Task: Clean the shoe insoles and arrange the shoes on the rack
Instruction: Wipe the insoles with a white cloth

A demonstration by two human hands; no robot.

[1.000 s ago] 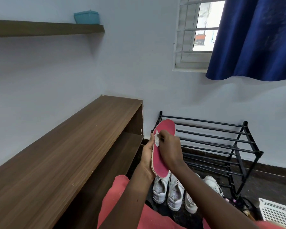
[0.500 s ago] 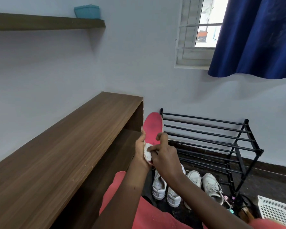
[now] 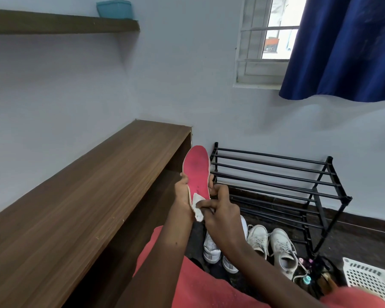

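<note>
A pink insole [image 3: 197, 172] stands upright in front of me, its toe end up and dark smudges on its face. My left hand [image 3: 182, 192] grips it from behind at its lower half, thumb on the left edge. My right hand [image 3: 220, 210] pinches a small white wipe [image 3: 197, 206] against the heel end of the insole. Several white sneakers [image 3: 259, 241] stand on the dark floor below my hands. The black metal shoe rack [image 3: 276, 174] behind them holds no shoes on the tiers I see.
A long wooden bench-shelf [image 3: 87, 192] runs along the left wall. Above it a wall shelf [image 3: 65, 24] carries a teal box [image 3: 115, 7]. A white perforated basket [image 3: 369, 281] sits at the lower right beside small bottles. A blue curtain [image 3: 347, 45] hangs by the window.
My right hand has slid the wipe down the insole from near the toe to the heel end. The insole has turned its pink face more toward me.
</note>
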